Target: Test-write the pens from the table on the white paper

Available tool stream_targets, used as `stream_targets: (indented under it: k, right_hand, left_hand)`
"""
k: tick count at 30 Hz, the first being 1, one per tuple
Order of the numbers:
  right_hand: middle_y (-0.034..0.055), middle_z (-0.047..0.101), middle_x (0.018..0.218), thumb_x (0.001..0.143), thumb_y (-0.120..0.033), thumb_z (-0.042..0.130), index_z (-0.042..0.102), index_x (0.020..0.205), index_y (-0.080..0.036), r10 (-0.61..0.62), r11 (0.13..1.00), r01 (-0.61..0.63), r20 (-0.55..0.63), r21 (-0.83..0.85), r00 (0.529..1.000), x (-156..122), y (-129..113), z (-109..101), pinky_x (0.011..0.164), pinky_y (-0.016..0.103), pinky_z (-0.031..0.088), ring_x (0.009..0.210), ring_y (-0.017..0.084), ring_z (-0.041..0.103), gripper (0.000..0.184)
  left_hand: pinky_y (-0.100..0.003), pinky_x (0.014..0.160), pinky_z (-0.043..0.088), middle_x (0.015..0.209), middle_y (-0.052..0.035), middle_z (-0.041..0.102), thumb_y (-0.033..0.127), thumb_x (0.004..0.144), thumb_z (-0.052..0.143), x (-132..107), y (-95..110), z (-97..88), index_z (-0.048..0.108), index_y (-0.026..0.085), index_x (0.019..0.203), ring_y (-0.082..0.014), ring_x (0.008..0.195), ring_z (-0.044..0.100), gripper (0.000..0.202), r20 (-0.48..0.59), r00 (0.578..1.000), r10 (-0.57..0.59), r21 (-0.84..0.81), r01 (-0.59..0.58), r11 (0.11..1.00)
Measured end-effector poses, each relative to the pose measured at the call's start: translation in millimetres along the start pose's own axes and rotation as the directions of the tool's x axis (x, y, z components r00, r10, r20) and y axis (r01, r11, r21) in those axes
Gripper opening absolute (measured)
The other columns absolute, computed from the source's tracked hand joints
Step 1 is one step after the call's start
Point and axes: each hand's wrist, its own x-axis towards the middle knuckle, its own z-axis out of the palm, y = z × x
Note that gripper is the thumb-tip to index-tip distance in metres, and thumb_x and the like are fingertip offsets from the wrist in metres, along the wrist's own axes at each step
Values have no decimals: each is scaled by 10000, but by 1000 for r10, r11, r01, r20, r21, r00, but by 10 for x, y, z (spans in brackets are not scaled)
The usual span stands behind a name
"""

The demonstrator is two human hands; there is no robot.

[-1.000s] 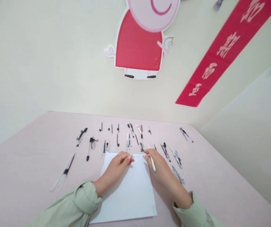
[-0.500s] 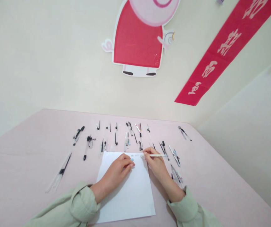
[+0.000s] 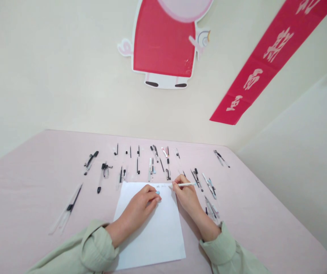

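At top of paper [image 3: 152, 236], slim white pen [image 3: 185, 184], pale-blue end [image 3: 194, 183]

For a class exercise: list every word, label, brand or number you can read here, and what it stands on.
No text reads clearly enough to quote.
Red banner on the wall: large pale characters, too blurred to read.
White paper: small marks near its far edge, too small to read.
Pen in the right hand: no lettering visible.

Soft, bright light spreads evenly, casting faint shadows on the paper [image 3: 152, 239], whose small writing [image 3: 163, 186] looks blurred.
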Motion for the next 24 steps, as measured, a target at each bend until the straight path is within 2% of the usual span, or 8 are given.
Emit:
stream_targets:
  k: [12,17,24]
  right_hand:
    - [-36,522,611,824,-274,499,507,672,-214,1,1000,-1,-7,22,1000,4,3,6,585,268,355,589,153,497,164]
    - [-45,478,599,796,-254,493,476,656,-218,-9,1000,9,-16,27,1000,8,16,11,575,266,339,577,150,480,146]
    - [-46,472,598,813,-275,483,466,671,-221,46,998,-44,-27,54,999,8,36,-13,586,268,345,584,154,478,153]
  left_hand:
    - [-327,832,442,964,-69,592,280,907,447,3,14,-11,681,201,820,-209,908,582,262,12,1000,-3,1,3,1000]
    - [-324,835,439,971,-72,591,273,904,447,-2,11,-13,691,194,844,-213,918,585,264,16,1000,-2,12,1,1000]
    - [-321,842,436,972,-72,585,259,906,449,-2,-3,0,682,191,829,-209,922,585,254,21,1000,-5,12,4,1000]
